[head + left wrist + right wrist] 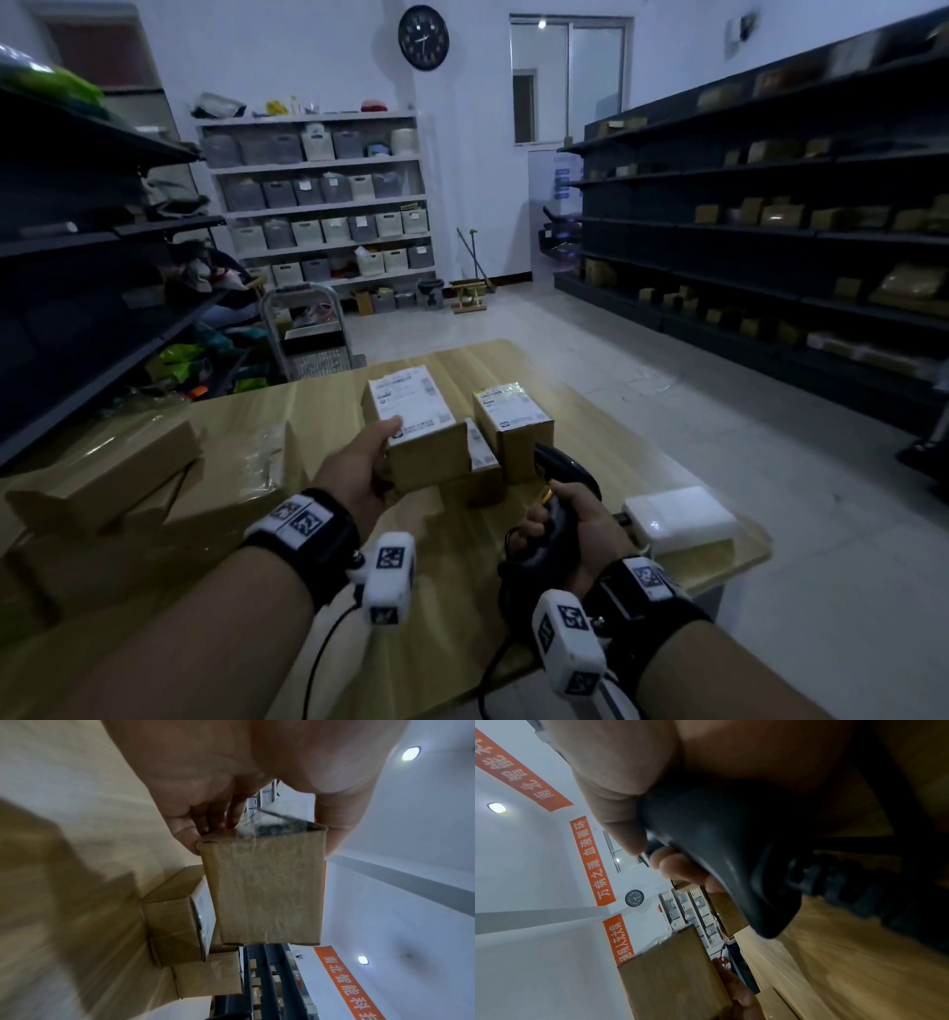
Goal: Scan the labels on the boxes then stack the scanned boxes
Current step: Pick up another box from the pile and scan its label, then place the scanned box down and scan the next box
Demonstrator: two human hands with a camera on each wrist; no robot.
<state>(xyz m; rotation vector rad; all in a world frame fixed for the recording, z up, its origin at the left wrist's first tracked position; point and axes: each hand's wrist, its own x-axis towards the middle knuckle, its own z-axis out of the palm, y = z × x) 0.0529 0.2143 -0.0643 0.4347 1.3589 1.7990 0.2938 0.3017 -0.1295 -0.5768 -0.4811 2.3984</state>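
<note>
Above the wooden table (606, 411), the left hand (359, 467) grips a brown cardboard box (418, 437), thumb on its white label (408, 398), which faces up. Its long side points away from the person. Right of this box, the right hand (580, 524) wraps around a smooth black scanner (562, 465), nose aimed at the box.

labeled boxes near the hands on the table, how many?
3. One held box gripped by the left hand, one low box lying just right of it, one upright box farther right. Others may be hidden behind.
</note>
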